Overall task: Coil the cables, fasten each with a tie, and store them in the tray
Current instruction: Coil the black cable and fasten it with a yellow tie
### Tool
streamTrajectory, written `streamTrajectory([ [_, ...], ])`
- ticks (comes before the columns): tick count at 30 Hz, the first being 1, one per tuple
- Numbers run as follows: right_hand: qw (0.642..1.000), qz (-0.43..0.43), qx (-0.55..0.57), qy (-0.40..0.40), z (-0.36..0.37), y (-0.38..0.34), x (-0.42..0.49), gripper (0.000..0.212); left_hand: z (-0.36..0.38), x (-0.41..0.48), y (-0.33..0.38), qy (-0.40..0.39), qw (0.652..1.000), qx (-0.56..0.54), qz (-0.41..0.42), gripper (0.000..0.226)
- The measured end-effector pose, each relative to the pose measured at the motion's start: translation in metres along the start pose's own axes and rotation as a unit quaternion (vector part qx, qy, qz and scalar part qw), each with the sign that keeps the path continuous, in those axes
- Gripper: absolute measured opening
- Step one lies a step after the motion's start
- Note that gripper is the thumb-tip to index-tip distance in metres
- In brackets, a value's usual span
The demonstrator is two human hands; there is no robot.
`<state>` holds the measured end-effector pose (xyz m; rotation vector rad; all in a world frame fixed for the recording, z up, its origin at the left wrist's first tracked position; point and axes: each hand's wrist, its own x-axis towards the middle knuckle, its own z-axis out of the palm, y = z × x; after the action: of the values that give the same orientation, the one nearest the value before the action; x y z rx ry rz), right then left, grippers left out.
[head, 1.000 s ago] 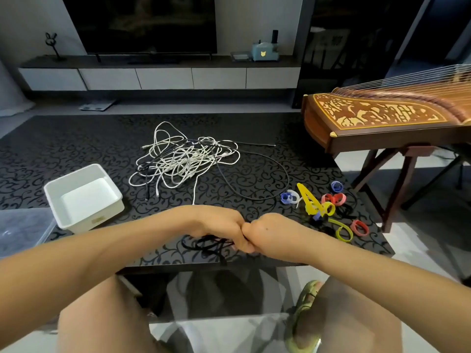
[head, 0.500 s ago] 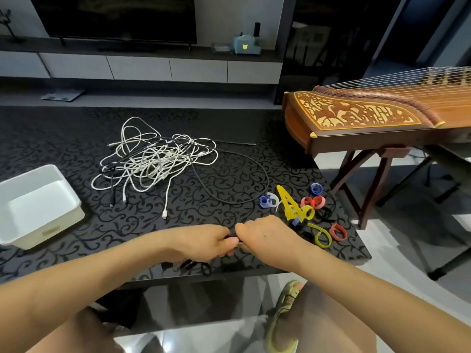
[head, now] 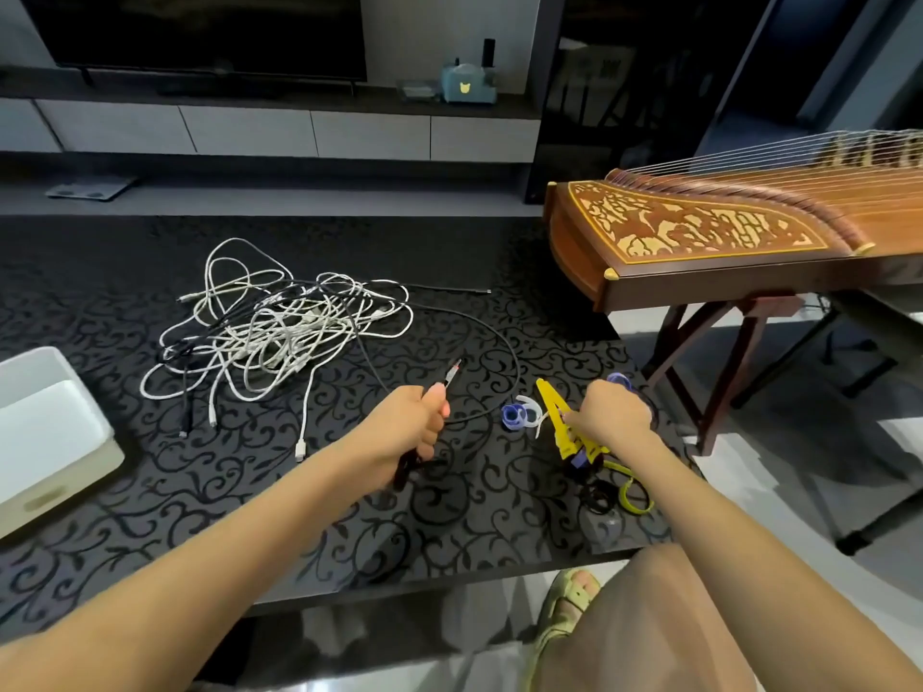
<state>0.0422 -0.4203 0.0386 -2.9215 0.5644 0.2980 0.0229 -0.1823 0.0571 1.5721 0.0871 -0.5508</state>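
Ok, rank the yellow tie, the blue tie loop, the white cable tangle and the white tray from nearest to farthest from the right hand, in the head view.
1. yellow tie: at the right hand's fingertips.
2. blue tie loop: just left of the yellow one.
3. white cable tangle: far to the left and further back.
4. white tray: at the view's left edge.

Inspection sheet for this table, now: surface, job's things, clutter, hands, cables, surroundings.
Surface: black patterned table.
Job's things: white tray at left edge, no cables visible inside; coloured ties heaped at right.
Clutter: nothing seen.
Hands: left hand grips a coiled black cable; right hand touches the ties, grip unclear.
Cables: tangle of white and black cables, uncoiled, mid-table.
Surroundings: guzheng on stand at right; TV cabinet behind.
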Motion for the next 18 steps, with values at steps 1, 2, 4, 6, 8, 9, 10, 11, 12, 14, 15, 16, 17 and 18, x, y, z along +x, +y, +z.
streamTrajectory([
  [1,1.000,0.004,0.000,-0.008,0.003,0.000,0.003,0.036,0.000,0.002,0.001,-0.005,1.000,-0.029,-0.006,0.037],
  [2,1.000,0.008,0.006,-0.011,0.005,0.000,0.006,0.035,0.000,0.003,0.002,-0.010,0.998,-0.057,-0.013,0.037],
  [4,0.999,0.017,0.036,0.004,0.006,0.001,0.007,0.035,-0.001,0.004,0.002,-0.024,0.993,-0.112,-0.033,0.036],
  [6,0.997,0.023,0.070,0.034,0.003,0.003,0.007,0.036,-0.003,0.005,0.001,-0.042,0.987,-0.145,-0.051,0.035],
  [8,0.991,0.016,0.115,0.069,-0.001,0.006,0.003,0.034,-0.004,0.005,0.000,-0.056,0.985,-0.155,-0.058,0.035],
  [9,0.987,0.011,0.136,0.085,-0.003,0.009,0.001,0.032,-0.004,0.005,-0.001,-0.062,0.983,-0.161,-0.059,0.035],
  [10,0.983,0.005,0.157,0.090,-0.006,0.011,-0.001,0.029,-0.003,0.006,-0.001,-0.066,0.982,-0.169,-0.062,0.035],
  [11,0.978,0.000,0.191,0.084,-0.007,0.012,-0.003,0.027,-0.001,0.006,-0.002,-0.069,0.980,-0.175,-0.063,0.035],
  [12,0.967,0.000,0.247,0.065,-0.009,0.014,-0.005,0.026,0.002,0.007,-0.002,-0.070,0.979,-0.180,-0.063,0.035],
  [14,0.921,0.009,0.390,-0.007,-0.009,0.014,-0.009,0.021,0.012,0.008,-0.001,-0.070,0.978,-0.186,-0.061,0.032],
  [15,0.896,0.012,0.442,-0.038,-0.010,0.014,-0.011,0.019,0.018,0.009,-0.001,-0.067,0.980,-0.180,-0.056,0.029],
  [16,0.880,0.011,0.471,-0.058,-0.011,0.014,-0.012,0.018,0.026,0.011,0.000,-0.061,0.983,-0.166,-0.044,0.026],
  [17,0.869,0.009,0.489,-0.072,-0.011,0.014,-0.013,0.017,0.034,0.015,0.000,-0.052,0.987,-0.146,-0.030,0.025],
  [18,0.860,0.007,0.504,-0.085,-0.012,0.014,-0.013,0.017,0.043,0.021,0.000,-0.040,0.991,-0.127,-0.018,0.025],
])
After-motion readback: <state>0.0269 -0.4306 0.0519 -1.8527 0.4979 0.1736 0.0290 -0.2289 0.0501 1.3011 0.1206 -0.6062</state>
